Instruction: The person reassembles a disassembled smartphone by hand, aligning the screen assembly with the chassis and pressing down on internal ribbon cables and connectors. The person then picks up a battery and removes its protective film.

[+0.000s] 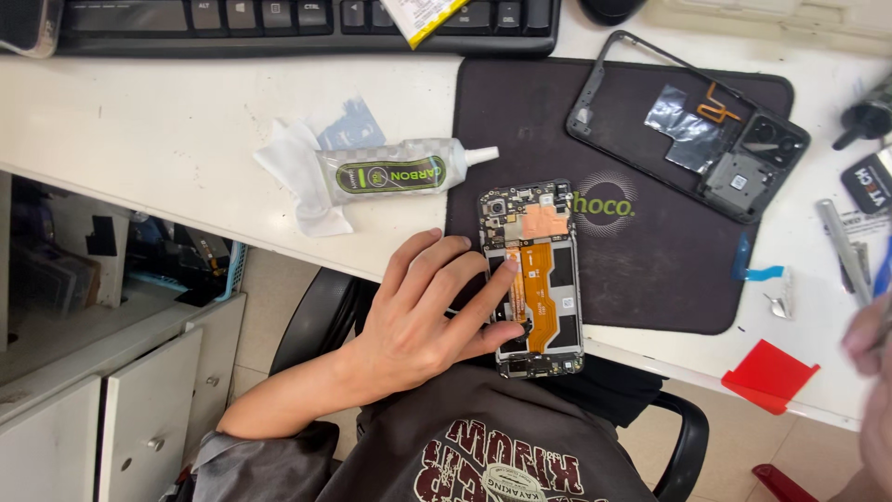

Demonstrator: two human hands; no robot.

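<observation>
The left hand [418, 321] lies with fingers [483, 290] spread, pressing on the opened phone [532, 277], which sits at the near edge of the dark mat [641, 270], its lower end overhanging the desk [186, 139] edge. The right hand [873, 344] is blurred at the frame's right border; whether its fingers grasp anything cannot be told. Bare mat separates the phone from the back cover [692, 125], with a glue tube [400, 172] left of the mat.

White desk [186, 139] over pale tiled floor [269, 297], white cabinet [121, 409] at left, black chair [688, 437] beneath.
</observation>
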